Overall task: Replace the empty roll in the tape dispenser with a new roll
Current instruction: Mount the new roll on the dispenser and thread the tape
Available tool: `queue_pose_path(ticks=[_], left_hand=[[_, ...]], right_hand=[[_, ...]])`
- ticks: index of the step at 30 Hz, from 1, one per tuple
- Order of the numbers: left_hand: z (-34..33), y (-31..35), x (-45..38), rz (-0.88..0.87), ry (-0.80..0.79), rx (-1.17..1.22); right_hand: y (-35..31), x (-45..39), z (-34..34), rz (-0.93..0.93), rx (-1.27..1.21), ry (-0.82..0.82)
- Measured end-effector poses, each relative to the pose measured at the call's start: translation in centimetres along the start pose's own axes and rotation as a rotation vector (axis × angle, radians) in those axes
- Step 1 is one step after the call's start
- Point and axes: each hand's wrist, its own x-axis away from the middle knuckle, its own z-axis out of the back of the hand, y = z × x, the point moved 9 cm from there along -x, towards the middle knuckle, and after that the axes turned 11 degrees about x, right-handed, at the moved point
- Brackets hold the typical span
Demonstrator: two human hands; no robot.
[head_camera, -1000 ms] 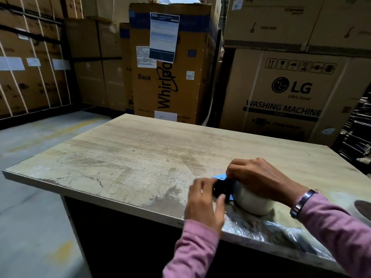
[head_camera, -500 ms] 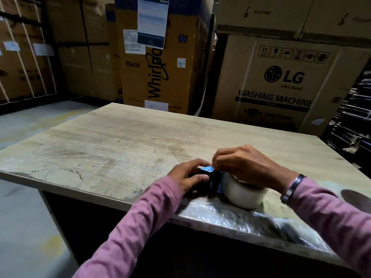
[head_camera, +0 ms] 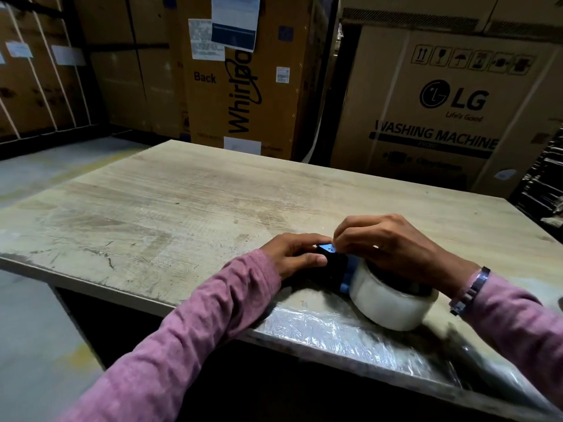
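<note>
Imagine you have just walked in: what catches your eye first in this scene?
Two hands meet at the near right of the worn wooden table: the left hand grips a blue-and-black tape dispenser, the right hand pinches at its top. A fat clear tape roll sits mounted beside it.

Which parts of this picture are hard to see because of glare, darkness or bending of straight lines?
Head view: glare on the plastic film at the table edge; the black dispenser is lost in shadow; the carton edges lean from wide-angle distortion.
</note>
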Motion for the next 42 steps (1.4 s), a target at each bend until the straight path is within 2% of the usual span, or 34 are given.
queue_pose_path(ticks=[6, 15, 20, 23, 26, 30, 34, 38, 42], left_hand=[[-0.4, 0.7, 0.1, -0.018, -0.058, -0.005], [-0.3, 0.8, 0.2, -0.025, -0.024, 0.024], [-0.3, 1.3, 0.6, -0.019, -0.011, 0.009], [-0.3, 1.3, 0.7, -0.025, 0.005, 0.021], [0.2, 1.5, 1.1, -0.02, 0.076, 0.112], [1.2, 1.8, 3.4, -0.008, 0.305, 0.154], [-0.7, 2.6, 4.9, -0.037, 0.386, -0.035], [0.1, 2.1, 4.8, 0.031, 0.543, -0.173], [0.1, 2.6, 4.8, 0.056, 0.534, -0.268]], right_hand=[[-1.3, -0.9, -0.2, 0.066, 0.004, -0.018], [-1.7, -0.8, 0.0, 0.068, 0.023, 0.015], [-2.5, -1.2, -0.6, 0.112, 0.056, -0.033], [-2.0, -1.0, -0.6, 0.073, 0.024, -0.017], [-1.2, -0.9, -0.9, -0.005, -0.066, -0.009], [-0.6, -1.1, -1.3, -0.068, -0.133, -0.026], [-0.6, -1.3, -1.1, -0.124, -0.152, -0.048], [-0.6, -1.3, -1.0, -0.161, -0.153, -0.056], [-1.0, -1.4, -0.9, -0.218, -0.21, -0.068]])
